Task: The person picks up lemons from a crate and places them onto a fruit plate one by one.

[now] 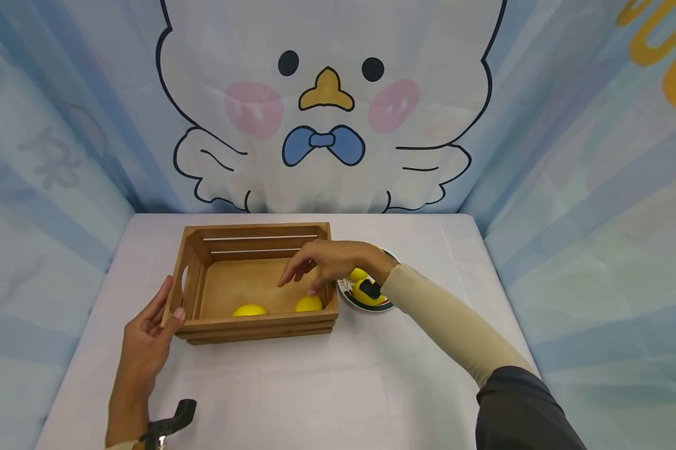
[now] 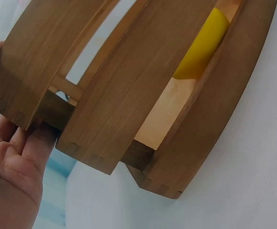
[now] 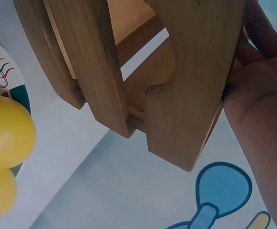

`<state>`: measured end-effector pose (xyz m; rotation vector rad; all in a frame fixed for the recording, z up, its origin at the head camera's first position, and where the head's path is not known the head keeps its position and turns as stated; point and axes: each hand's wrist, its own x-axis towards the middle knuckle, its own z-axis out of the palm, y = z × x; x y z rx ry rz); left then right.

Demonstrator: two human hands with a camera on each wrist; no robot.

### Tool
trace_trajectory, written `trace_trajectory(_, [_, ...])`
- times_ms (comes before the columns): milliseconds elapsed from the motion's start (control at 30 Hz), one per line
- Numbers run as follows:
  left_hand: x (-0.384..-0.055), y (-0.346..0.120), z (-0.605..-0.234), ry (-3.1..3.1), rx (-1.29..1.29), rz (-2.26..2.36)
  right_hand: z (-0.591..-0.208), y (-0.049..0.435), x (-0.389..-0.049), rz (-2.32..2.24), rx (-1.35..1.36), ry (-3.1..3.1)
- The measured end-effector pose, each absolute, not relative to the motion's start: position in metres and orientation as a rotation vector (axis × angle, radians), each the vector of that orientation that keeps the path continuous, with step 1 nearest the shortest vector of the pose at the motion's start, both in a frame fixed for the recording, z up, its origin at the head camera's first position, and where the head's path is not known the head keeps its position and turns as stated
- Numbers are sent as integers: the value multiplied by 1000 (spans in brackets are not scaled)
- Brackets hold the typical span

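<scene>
A slatted wooden crate [image 1: 259,325] stands on the table, with a lemon [image 1: 250,310] and another lemon [image 1: 308,304] by its front wall. My left hand [image 1: 149,334] grips the crate's left end, thumb at the front corner and fingers along the outside; the left wrist view shows this hand [image 2: 14,167] against the slats. Over the crate's right end reaches my right hand [image 1: 329,259], its fingers loosely bent downward and holding nothing. Its thumb tip is just above the right-hand lemon. In the right wrist view, part of this hand [image 3: 262,95] shows beyond the crate's end wall [image 3: 190,86].
Right of the crate, a patterned plate [image 1: 346,294] holds lemons [image 1: 363,292], partly hidden by my right wrist and its black camera mount. A white cloth covers the table [image 1: 315,387]. Printed curtains [image 1: 327,181] enclose its back and sides.
</scene>
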<state>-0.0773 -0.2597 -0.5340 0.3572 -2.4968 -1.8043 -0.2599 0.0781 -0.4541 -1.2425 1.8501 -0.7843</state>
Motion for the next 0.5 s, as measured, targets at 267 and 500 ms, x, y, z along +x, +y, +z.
trace_trajectory(267, [-79, -261, -534, -2486, 336, -1807, -455, 67, -263, -700, -1238, 1867])
trace_trajectory(500, [-79, -261, -536, -2493, 348, -1810, -458, 57, -266, -570, -1183, 1850])
